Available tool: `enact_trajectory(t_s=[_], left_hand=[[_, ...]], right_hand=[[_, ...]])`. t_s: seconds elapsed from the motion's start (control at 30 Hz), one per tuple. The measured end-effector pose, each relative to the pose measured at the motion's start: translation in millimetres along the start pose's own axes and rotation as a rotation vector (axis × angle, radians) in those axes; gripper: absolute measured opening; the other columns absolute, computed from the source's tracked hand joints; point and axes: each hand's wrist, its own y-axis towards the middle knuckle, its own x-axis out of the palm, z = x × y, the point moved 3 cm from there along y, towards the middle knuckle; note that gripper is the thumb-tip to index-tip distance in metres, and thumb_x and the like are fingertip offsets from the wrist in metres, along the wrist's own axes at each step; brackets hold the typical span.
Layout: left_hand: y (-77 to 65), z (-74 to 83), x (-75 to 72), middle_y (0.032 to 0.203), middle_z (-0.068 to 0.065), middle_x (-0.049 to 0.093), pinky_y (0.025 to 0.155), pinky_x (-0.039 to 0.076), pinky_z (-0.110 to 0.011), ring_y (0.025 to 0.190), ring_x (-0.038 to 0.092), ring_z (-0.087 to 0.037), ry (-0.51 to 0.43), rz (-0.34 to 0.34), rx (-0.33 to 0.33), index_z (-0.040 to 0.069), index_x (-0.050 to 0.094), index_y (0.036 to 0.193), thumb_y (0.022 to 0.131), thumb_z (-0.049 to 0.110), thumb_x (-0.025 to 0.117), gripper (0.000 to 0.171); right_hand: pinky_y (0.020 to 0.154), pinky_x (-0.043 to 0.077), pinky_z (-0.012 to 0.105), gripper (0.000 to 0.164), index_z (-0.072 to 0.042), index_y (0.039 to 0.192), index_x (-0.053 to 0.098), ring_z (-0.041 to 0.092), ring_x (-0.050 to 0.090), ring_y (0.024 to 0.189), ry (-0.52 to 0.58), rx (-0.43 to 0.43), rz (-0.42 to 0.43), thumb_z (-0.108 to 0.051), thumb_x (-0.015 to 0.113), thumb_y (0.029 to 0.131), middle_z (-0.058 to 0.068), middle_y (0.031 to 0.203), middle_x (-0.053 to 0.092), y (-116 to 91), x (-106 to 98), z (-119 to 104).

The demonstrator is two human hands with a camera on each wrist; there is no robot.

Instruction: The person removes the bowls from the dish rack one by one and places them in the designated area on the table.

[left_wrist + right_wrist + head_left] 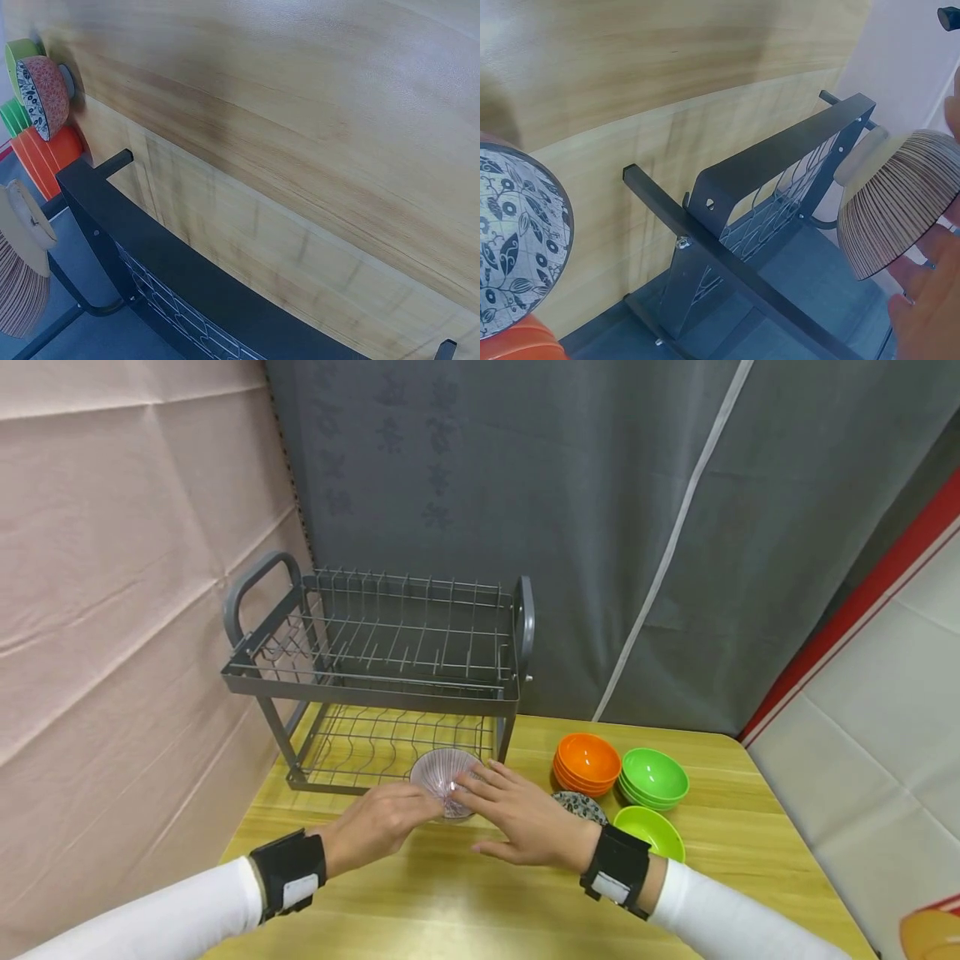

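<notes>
A striped footed bowl [444, 777] is up off the table in front of the rack, its open side facing up in the head view. My left hand [382, 820] holds it at its left rim, thumb and fingertips partly hidden. My right hand [525, 817] has its fingers straight and spread over the bowl's right rim; whether they touch it is hard to tell. The right wrist view shows the striped outside and pale foot of the bowl [900, 199], with part of a hand [930, 300] beside its rim. In the left wrist view the bowl [22, 277] is cut off.
A dark two-tier dish rack [375, 697] stands behind the hands. To the right are stacked orange bowls [587, 760], green bowls [656, 777], a lime bowl [651, 831] and a leaf-patterned bowl [517, 240], partly behind my right hand. A pink cloth wall [112, 610] borders the left.
</notes>
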Motion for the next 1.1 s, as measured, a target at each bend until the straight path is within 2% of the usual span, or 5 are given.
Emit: enact_trajectory(t_s=[0.17,0.3,0.43,0.77,1.1], left_hand=[[0.0,1.0,-0.6,0.095,0.006,0.078,0.083,0.058,-0.016,0.088,0.07,-0.004,-0.009,0.014,0.024,0.014,0.076,0.099,0.078,0.0,0.075,0.025],[-0.4,1.6,-0.5,0.096,0.006,0.078,0.083,0.058,-0.017,0.089,0.07,-0.004,-0.01,0.025,0.057,0.014,0.075,0.1,0.077,0.001,0.075,0.026],[-1.1,2.2,-0.6,0.097,0.007,0.077,0.084,0.058,-0.017,0.09,0.07,-0.004,-0.012,0.027,0.074,0.015,0.075,0.1,0.078,0.002,0.074,0.026],[-4.3,2.3,0.3,0.1,0.007,0.077,0.089,0.057,-0.017,0.094,0.069,-0.004,-0.004,0.016,0.094,0.014,0.074,0.102,0.081,0.002,0.07,0.025],[-6.2,2.0,2.3,0.109,0.003,0.077,0.095,0.057,-0.02,0.103,0.07,-0.008,-0.009,0.004,0.109,0.012,0.074,0.111,0.087,0.011,0.071,0.024]], right_hand=[[0.124,0.034,0.045,0.053,-0.015,0.145,0.055,0.025,0.052,0.141,0.023,-0.017,-0.018,-0.036,0.066,0.097,0.003,0.148,0.059,4.8,0.8,-0.7],[0.12,0.041,0.042,0.037,-0.019,0.129,0.067,0.016,0.065,0.124,0.014,-0.061,0.033,-0.021,0.072,0.093,-0.004,0.128,0.072,9.1,1.5,-2.1],[0.117,0.046,0.037,0.027,-0.022,0.117,0.071,0.01,0.069,0.116,-0.019,-0.104,0.07,-0.015,0.071,0.092,-0.007,0.117,0.076,10.7,1.6,-2.8],[0.111,0.051,0.035,0.024,-0.022,0.114,0.073,0.012,0.07,0.114,-0.052,-0.098,0.047,-0.011,0.069,0.093,-0.007,0.117,0.076,8.1,-4.6,-4.3],[0.111,0.051,0.035,0.02,-0.022,0.11,0.073,0.013,0.07,0.113,-0.092,-0.092,0.034,-0.012,0.067,0.094,-0.008,0.115,0.077,6.9,0.7,-2.8]])
